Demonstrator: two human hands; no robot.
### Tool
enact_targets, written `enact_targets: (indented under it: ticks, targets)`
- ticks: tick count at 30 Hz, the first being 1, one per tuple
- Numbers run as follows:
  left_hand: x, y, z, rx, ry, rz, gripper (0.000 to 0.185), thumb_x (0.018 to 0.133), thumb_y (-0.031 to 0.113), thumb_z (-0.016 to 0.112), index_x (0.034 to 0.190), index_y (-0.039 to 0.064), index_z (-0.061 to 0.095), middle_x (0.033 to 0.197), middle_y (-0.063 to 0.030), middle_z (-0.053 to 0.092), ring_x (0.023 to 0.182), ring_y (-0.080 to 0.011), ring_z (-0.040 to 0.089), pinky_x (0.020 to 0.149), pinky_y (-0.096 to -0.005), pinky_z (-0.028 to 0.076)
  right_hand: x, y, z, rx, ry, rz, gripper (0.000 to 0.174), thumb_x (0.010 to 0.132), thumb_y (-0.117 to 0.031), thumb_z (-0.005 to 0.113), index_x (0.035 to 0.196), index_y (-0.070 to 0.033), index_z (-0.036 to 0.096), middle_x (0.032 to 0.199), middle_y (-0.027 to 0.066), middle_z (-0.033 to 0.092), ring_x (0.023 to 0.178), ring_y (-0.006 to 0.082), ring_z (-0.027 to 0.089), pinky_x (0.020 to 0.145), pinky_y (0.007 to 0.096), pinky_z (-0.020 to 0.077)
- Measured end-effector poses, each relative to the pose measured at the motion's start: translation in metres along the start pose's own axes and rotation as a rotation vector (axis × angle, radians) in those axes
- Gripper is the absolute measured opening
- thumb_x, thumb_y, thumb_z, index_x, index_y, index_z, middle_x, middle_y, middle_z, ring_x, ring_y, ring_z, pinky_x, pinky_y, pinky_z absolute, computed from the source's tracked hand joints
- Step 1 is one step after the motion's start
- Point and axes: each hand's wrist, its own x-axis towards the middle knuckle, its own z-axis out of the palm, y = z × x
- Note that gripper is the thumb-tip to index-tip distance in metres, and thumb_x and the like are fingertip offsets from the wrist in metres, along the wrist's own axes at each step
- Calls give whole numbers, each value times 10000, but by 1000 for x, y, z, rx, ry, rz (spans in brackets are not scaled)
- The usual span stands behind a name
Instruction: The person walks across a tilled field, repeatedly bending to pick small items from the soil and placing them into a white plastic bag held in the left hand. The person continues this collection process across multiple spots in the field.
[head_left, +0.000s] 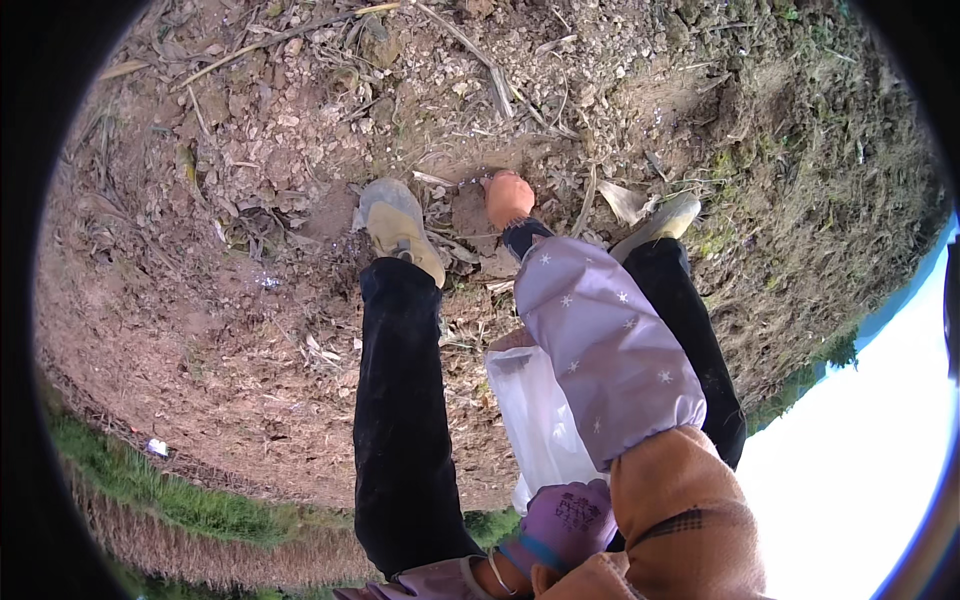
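Observation:
My right hand is bare and reaches down to the brown soil between my two shoes. Its back faces me, and its curled fingers are mostly hidden. A few small pale granules lie on the soil by its fingertips. Close to my body, my left hand wears a purple glove bearing printed writing. It grips a translucent white plastic bag, which hangs between my legs with its far end near my right forearm. My lilac sleeve cover hides part of the bag, and its contents cannot be made out.
My left shoe and right shoe stand apart on rough, cloddy ground. Dry stalks and husks litter it. More pale granules lie scattered at the left. Green grass borders the field behind me, near a white scrap.

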Motion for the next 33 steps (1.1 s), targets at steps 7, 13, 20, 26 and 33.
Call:
enact_targets:
  ticks: [7,13,20,26,33]
  targets:
    - [-5,-1,-12,43,-18,-18,230,833,235,549,952,41,583,752,-145,633,645,-318,631,541,-418,496,-6,4,-9,-126,-3,-273,188,823,-99,498,915,26,605,789,150,681,750,266,681,629,345,543]
    - [-1,12,-22,104,-7,-28,244,835,235,548,972,35,579,758,-143,634,647,-318,630,539,-418,495,-4,22,-33,336,186,-208,246,802,-251,540,691,-47,621,670,158,628,640,331,612,599,408,494]
    - [12,-12,13,222,233,59,324,834,236,574,1097,56,517,727,-142,621,658,-328,625,558,-428,498,-36,-20,-153,1107,167,-270,192,821,-95,544,651,-10,517,518,19,431,517,49,390,463,249,356]
    - [22,-7,10,210,255,117,257,841,223,586,1027,49,559,734,-117,634,650,-301,629,557,-399,501,48,-28,-235,921,252,-165,325,867,-237,541,630,-20,592,536,-1,532,483,60,436,450,253,366]
    - [24,-2,9,217,236,64,232,837,234,557,991,65,524,787,-133,637,684,-319,634,574,-432,500,69,-25,-233,1060,232,-47,377,874,-311,571,640,-20,626,540,4,554,481,70,473,461,250,375]
